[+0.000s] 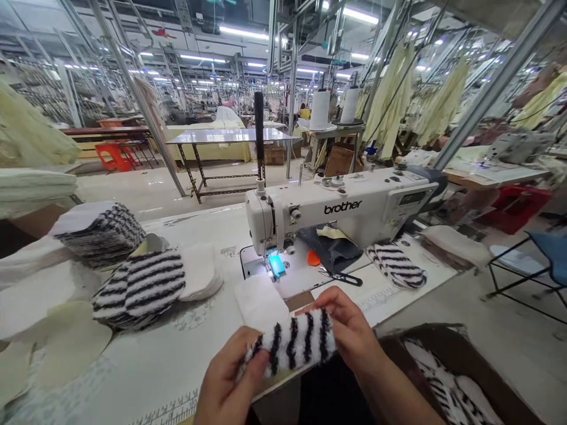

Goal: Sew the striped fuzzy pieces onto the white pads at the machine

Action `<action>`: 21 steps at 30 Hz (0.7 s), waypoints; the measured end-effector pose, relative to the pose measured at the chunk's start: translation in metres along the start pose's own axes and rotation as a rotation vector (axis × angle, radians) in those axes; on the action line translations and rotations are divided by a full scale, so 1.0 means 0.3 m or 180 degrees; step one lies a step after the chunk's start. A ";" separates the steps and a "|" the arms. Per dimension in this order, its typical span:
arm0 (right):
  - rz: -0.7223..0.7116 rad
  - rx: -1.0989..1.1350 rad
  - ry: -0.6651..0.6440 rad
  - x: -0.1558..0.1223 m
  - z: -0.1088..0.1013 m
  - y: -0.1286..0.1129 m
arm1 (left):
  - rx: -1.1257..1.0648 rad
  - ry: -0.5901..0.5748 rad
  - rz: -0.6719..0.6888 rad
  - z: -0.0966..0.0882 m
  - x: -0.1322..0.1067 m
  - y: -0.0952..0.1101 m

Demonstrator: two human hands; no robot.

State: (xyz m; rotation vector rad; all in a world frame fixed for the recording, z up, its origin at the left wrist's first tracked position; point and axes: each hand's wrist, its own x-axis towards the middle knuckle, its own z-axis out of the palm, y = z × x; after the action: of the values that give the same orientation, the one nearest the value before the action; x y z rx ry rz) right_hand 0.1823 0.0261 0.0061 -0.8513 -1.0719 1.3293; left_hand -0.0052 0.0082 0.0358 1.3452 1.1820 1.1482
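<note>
Right now, your left hand (228, 378) and right hand (348, 330) are both curled closed on a fuzzy black-and-white striped fabric piece (290, 343), one at each end. Its long axis lies nearly level, rising slightly toward 2 o'clock. A Brother sewing machine (341, 206) stands at 12 o'clock, a striped stack (139, 283) at 10 o'clock, and a cardboard box (425, 339) at 4 o'clock.

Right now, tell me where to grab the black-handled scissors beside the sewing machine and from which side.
Grip the black handle of the scissors at its right end, coming from the near right, the side of your right hand. They lie flat with the metal blades pointing left toward the sewing machine, so that end keeps your fingers away from the points.
</note>
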 end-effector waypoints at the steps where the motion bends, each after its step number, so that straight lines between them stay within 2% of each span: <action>1: 0.0178 0.0196 -0.0121 -0.006 -0.004 -0.005 | -0.0084 -0.0109 -0.0050 -0.010 0.011 0.004; 4: 0.0232 -0.0093 -0.0426 -0.024 -0.005 -0.005 | -0.0136 -0.0275 -0.0342 -0.027 0.044 0.013; 7: 0.0449 -0.0665 -0.0627 -0.040 0.018 0.013 | -0.0286 -0.0116 -0.0427 -0.019 0.071 0.007; 10: 0.0547 -0.0351 -0.0411 -0.046 0.046 0.037 | -0.1026 0.0130 -0.0480 0.005 0.085 -0.015; 13: 0.0329 0.0166 -0.0165 -0.045 0.056 0.055 | -0.1606 -0.0092 -0.0580 0.033 0.077 -0.040; 17: 0.0220 0.0439 -0.0532 -0.042 0.052 0.064 | -0.1587 -0.0134 -0.0816 0.049 0.056 -0.047; 21: 0.0425 0.0238 -0.0472 -0.041 0.055 0.070 | -0.1417 -0.0147 -0.0776 0.061 0.052 -0.058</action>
State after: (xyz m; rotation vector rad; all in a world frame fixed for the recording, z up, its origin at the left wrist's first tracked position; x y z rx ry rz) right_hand 0.1608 0.0142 -0.0098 -0.7893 -1.0875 1.5548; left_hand 0.0131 0.0233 0.0178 0.8602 0.9543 1.1141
